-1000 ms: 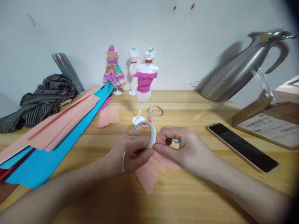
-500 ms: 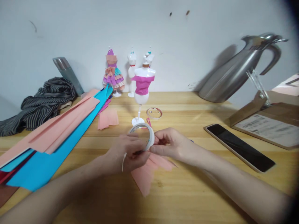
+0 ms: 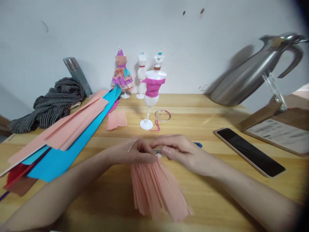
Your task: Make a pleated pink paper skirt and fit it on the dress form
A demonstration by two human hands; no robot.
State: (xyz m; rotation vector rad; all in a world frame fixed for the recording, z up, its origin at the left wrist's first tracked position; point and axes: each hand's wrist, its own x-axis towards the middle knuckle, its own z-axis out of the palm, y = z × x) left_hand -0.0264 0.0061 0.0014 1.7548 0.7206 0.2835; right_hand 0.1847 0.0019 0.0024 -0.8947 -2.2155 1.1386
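Observation:
My left hand [image 3: 131,153] and my right hand [image 3: 177,151] meet at the middle of the wooden table [image 3: 217,193], both pinched closed on the top edge of a pleated pink paper skirt [image 3: 156,190] that fans out toward me. A small bit of a tape roll [image 3: 156,151] shows between my fingertips, mostly hidden. A thin white strip sticks up from my left fingers. Behind my hands stands a small white mannequin [image 3: 152,96] wrapped in a magenta top.
Pink and blue paper sheets [image 3: 70,135] lie at the left beside striped cloth [image 3: 51,106]. Two more mannequins [image 3: 131,75] stand by the wall. A clear dish [image 3: 163,115], a phone [image 3: 248,156], a steel jug [image 3: 253,74] and a cardboard box [image 3: 277,129] sit to the right.
The tape roll that stood upright between my hands is now laid low and mostly hidden. The pleated pink paper has spread out wider toward me. The view has shifted slightly.

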